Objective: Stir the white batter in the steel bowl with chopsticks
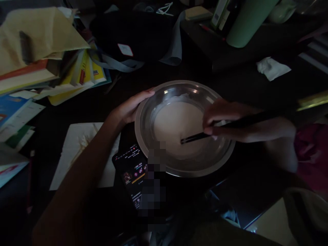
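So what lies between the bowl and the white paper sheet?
The head view shows a lit phone there and, above it in the image, the left hand holding the bowl.

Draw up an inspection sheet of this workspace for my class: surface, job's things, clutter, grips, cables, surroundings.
Surface: dark table, dimly lit.
Job's things: metal bowl of pale liquid; black chopsticks, tips in the liquid.
Clutter: phone beside the bowl, partly hidden; books at left; crumpled tissue at right.
Grips: left hand on the bowl's rim; right hand holding the chopsticks.
Cables: white cord at the back, kind unclear.
Surroundings: black bag, green bottle behind.
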Motion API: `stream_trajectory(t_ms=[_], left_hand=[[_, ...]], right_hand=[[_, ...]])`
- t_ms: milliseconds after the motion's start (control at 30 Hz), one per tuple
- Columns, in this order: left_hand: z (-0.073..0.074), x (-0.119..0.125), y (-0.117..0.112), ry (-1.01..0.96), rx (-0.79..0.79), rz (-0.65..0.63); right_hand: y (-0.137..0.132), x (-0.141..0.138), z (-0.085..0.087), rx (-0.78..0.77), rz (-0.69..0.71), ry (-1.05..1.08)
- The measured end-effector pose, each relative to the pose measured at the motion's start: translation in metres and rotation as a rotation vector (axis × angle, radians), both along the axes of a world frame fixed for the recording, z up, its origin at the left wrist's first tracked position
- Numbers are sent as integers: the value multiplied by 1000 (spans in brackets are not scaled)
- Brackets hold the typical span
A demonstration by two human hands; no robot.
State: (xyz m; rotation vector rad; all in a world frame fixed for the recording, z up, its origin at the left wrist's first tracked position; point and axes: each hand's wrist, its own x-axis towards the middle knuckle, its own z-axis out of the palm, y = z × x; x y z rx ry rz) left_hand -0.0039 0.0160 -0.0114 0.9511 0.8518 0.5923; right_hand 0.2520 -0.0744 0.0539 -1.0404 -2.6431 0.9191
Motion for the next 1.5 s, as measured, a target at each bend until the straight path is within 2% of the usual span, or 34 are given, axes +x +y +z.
stream_trajectory(t_ms=[67,100,200,300,367,467,533,600,733,867,967,1067,1133,1200,1333,1400,1500], left_hand=[[0,0,0,14,4,-5],[-1,0,0,29,3,1],[-1,0,0,67,-2,39],[0,0,-1,64,1,50],[1,0,-2,43,8,35],[0,0,-1,-9,22,0],[-1,0,0,-22,25,-15],[-3,0,1,-20,33,-25],[-2,0,0,-25,48,-14],[1,1,-1,-8,38,-8],[0,1,-1,-12,32,-17],[-2,0,0,-18,31,-20],[-3,-1,0,-26,39,-29],[-4,-1,0,-32,45,-36],[-5,-1,1,-60,50,-44],[-6,-1,2,-87,52,-55],[-8,-2,3,-104,49,-64]], right_hand=[[-1,-11,-7,-45,48,17],[-2,-15,-11,-39,23,14],[-1,-18,-17,96,-176,-38],[0,-6,-11,224,-281,-69],[0,4,-3,218,-253,-62],[-1,8,4,93,-115,-26],[-2,1,1,23,-4,0],[-4,-8,-6,7,37,0],[-4,-15,-15,92,-106,-16],[-2,2,-2,153,-279,-45],[0,8,6,53,-166,-31],[-1,-1,-1,-22,-30,10],[-2,-10,-10,12,-45,22],[-3,-13,-15,97,-120,14],[-3,-3,-7,203,-296,-28],[-3,2,-1,166,-263,-13],[-2,-2,0,4,-84,29]])
